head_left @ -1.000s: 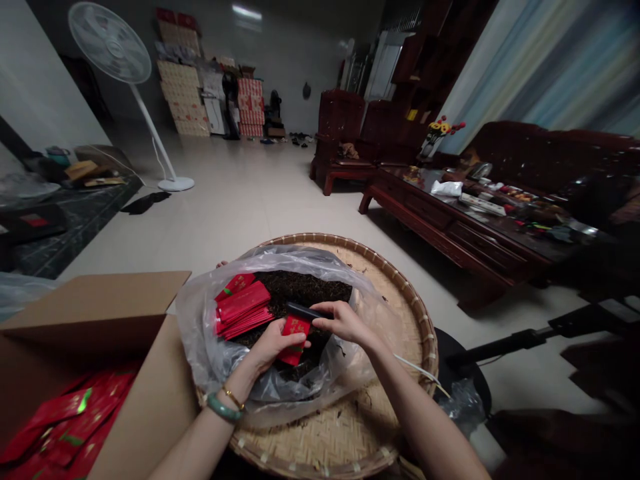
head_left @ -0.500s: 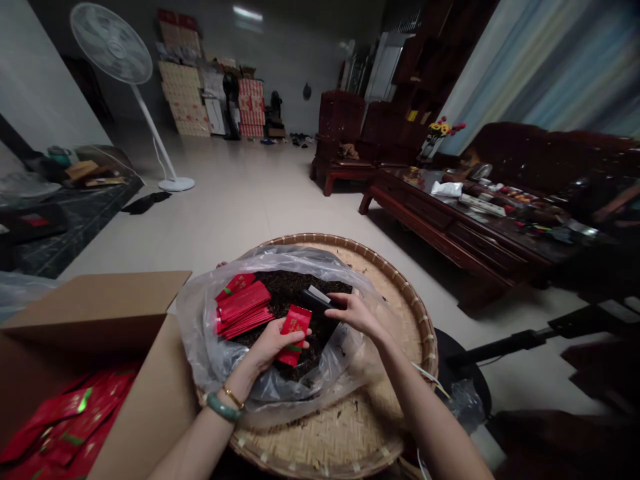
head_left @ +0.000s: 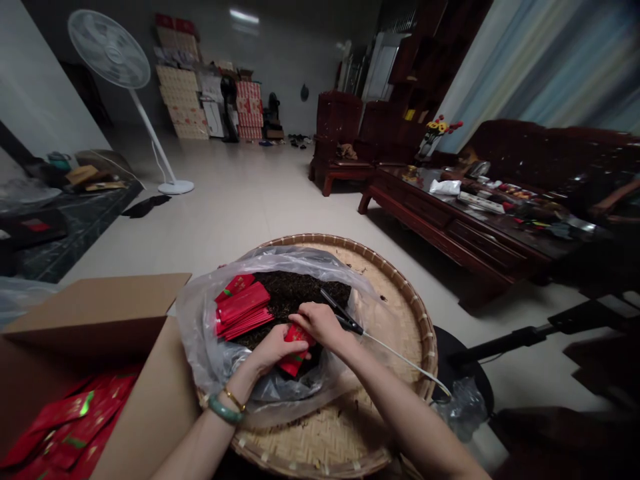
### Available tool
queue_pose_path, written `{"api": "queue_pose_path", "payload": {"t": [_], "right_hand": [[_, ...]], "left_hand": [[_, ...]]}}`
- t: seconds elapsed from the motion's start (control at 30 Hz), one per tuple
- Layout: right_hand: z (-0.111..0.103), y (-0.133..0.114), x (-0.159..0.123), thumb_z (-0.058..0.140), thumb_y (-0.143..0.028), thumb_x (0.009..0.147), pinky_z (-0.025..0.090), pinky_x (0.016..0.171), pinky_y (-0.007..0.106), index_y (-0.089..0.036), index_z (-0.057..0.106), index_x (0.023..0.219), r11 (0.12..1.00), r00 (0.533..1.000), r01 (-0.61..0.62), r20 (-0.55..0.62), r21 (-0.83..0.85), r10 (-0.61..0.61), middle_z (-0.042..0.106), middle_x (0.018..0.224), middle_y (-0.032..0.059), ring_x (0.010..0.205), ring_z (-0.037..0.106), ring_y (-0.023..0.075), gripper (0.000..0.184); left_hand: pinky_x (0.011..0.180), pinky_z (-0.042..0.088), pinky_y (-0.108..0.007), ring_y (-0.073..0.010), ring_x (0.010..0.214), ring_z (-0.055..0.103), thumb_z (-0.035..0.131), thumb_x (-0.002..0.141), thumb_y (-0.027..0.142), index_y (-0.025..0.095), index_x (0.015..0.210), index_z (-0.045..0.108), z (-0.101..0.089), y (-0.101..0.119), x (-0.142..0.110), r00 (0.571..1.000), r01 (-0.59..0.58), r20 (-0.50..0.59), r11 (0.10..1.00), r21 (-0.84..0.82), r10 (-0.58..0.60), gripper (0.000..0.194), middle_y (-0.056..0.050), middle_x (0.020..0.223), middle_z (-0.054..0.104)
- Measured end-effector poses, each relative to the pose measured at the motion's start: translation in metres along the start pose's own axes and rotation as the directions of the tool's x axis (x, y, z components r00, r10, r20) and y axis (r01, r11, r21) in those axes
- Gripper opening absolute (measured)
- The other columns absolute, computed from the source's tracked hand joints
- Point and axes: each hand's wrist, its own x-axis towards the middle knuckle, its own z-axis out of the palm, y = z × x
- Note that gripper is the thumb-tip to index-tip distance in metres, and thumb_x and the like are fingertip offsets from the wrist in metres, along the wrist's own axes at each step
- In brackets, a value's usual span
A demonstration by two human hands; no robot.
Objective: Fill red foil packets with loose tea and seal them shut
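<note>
My left hand (head_left: 277, 348) is closed round the lower part of a small red packet (head_left: 293, 363). My right hand (head_left: 320, 323) pinches the top end of the same packet, its fingertips partly hiding it. Just past my right hand lies a black clamp-like tool (head_left: 356, 325), apparently a hand-held sealer, with a white cord. Under both hands, dark loose tea leaves (head_left: 300, 283) fill an open clear plastic bag (head_left: 200, 313). A stack of flat red packets (head_left: 245, 310) rests on the leaves, left of my hands.
The bag sits on a round woven bamboo tray (head_left: 405, 313). At the lower left, an open cardboard box (head_left: 165, 393) holds many red packets (head_left: 75, 420). A black stand (head_left: 520, 340) is at the right. Beyond are a wooden table (head_left: 450, 227) and a white fan (head_left: 175, 187).
My right hand has let go of the black tool and moved left onto the packet's top. The tool now lies at the bag's right side. My left hand still holds the packet.
</note>
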Motion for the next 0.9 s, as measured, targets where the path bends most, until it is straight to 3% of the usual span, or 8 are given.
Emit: {"api": "queue_pose_path", "payload": {"t": [0.17, 0.4, 0.53, 0.63, 0.73, 0.8, 0.83, 0.9], "right_hand": [[0.006, 0.007, 0.000, 0.047, -0.033, 0.090, 0.033, 0.060, 0.021, -0.018, 0.052, 0.063, 0.998, 0.998, 0.057, -0.030, 0.036, -0.056, 0.055, 0.064, -0.0001, 0.062, 0.049, 0.0110, 0.031], [-0.015, 0.008, -0.010, 0.047, -0.037, 0.088, 0.034, 0.053, 0.019, -0.017, 0.058, 0.069, 0.925, 0.988, -0.142, 0.104, 0.352, 0.112, 0.056, 0.062, -0.0025, 0.057, 0.049, 0.0091, 0.030], [-0.038, 0.018, -0.020, 0.055, -0.030, 0.079, 0.033, 0.045, 0.018, -0.015, 0.059, 0.066, 0.842, 0.932, -0.349, 0.251, 0.413, 0.263, 0.056, 0.053, -0.0029, 0.047, 0.049, 0.0086, 0.020], [-0.063, 0.019, -0.023, 0.058, -0.025, 0.075, 0.032, 0.045, 0.019, -0.015, 0.058, 0.059, 0.891, 0.935, -0.354, 0.100, 0.286, 0.339, 0.057, 0.052, -0.0020, 0.047, 0.048, 0.0088, 0.019], [-0.081, -0.006, -0.014, 0.061, -0.025, 0.073, 0.033, 0.047, 0.021, -0.015, 0.060, 0.058, 0.928, 0.948, -0.306, -0.023, 0.213, 0.318, 0.058, 0.053, -0.0013, 0.050, 0.049, 0.0100, 0.018], [-0.082, -0.039, -0.002, 0.062, -0.029, 0.075, 0.039, 0.052, 0.022, -0.016, 0.063, 0.063, 0.919, 0.976, -0.195, -0.024, 0.342, 0.216, 0.061, 0.059, -0.0003, 0.055, 0.053, 0.0113, 0.017], [-0.081, -0.058, 0.005, 0.061, -0.032, 0.076, 0.042, 0.056, 0.022, -0.016, 0.066, 0.070, 0.873, 0.992, -0.121, 0.016, 0.472, 0.129, 0.063, 0.065, 0.0002, 0.060, 0.057, 0.0122, 0.017], [-0.075, -0.091, 0.019, 0.059, -0.041, 0.078, 0.049, 0.063, 0.024, -0.018, 0.066, 0.092, 0.656, 0.992, -0.039, 0.108, 0.754, -0.066, 0.066, 0.081, 0.0014, 0.072, 0.062, 0.0142, 0.028]], "left_hand": [[0.059, 0.050, -0.026, -0.0193, 0.061, 0.067, 0.081, 0.053, 0.030, 0.010, 0.083, 0.062, 0.001, 0.002, -0.001, 1.000, 0.029, 0.000, 1.000, 0.006, -0.029, 0.041, -0.009, 0.074, 0.070], [0.058, 0.048, -0.024, -0.0175, 0.061, 0.066, 0.080, 0.055, 0.032, 0.009, 0.084, 0.063, 0.000, 0.003, -0.002, 0.999, -0.002, 0.037, 1.000, 0.002, 0.002, 0.041, -0.008, 0.075, 0.069], [0.059, 0.048, -0.023, -0.0155, 0.065, 0.065, 0.079, 0.057, 0.030, 0.010, 0.092, 0.062, -0.002, 0.001, 0.001, 0.997, -0.014, 0.080, 1.000, 0.017, 0.012, 0.044, -0.007, 0.079, 0.069], [0.054, 0.046, -0.020, -0.0159, 0.068, 0.066, 0.077, 0.058, 0.028, 0.012, 0.101, 0.060, -0.002, -0.002, 0.003, 0.991, 0.036, 0.127, 0.996, 0.076, -0.045, 0.049, -0.007, 0.082, 0.069], [0.050, 0.044, -0.019, -0.0161, 0.066, 0.066, 0.074, 0.059, 0.028, 0.013, 0.099, 0.060, -0.002, -0.004, 0.006, 0.991, 0.051, 0.117, 0.987, 0.149, -0.069, 0.045, -0.008, 0.082, 0.069], [0.047, 0.044, -0.020, -0.0161, 0.063, 0.065, 0.074, 0.058, 0.029, 0.013, 0.097, 0.060, -0.001, -0.004, 0.006, 0.994, 0.057, 0.086, 0.983, 0.175, -0.073, 0.044, -0.009, 0.085, 0.070], [0.046, 0.044, -0.020, -0.0162, 0.062, 0.065, 0.073, 0.058, 0.030, 0.013, 0.095, 0.061, -0.001, -0.003, 0.006, 0.995, 0.051, 0.071, 0.981, 0.187, -0.065, 0.043, -0.009, 0.086, 0.070], [0.046, 0.043, -0.021, -0.0164, 0.061, 0.064, 0.071, 0.060, 0.032, 0.012, 0.089, 0.063, -0.002, -0.001, 0.005, 0.999, 0.005, 0.042, 0.975, 0.223, -0.015, 0.036, -0.009, 0.081, 0.070]]}}
